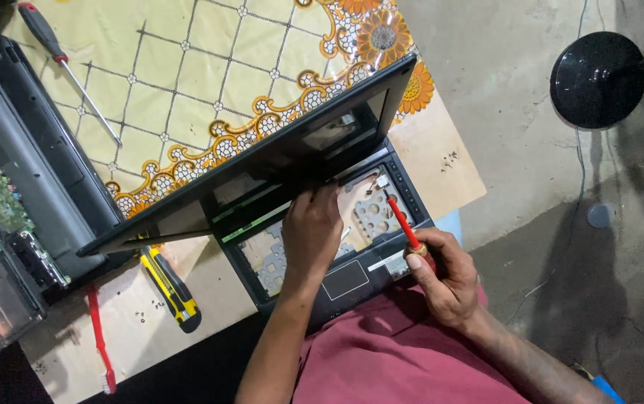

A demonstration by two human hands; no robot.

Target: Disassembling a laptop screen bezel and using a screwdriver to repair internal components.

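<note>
Laptop [314, 217], keyboard off, sits centre frame at the surface's lower right edge. Our left hand [311, 230] rests on its deck under the lid, holding nothing. Our right hand [444, 278], lower right, grips a red screwdriver [404, 224], tip on the deck. Utility knife [171, 287] lies left.

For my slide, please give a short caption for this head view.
Left hand rests inside an opened laptop; right hand holds a red screwdriver.
</note>
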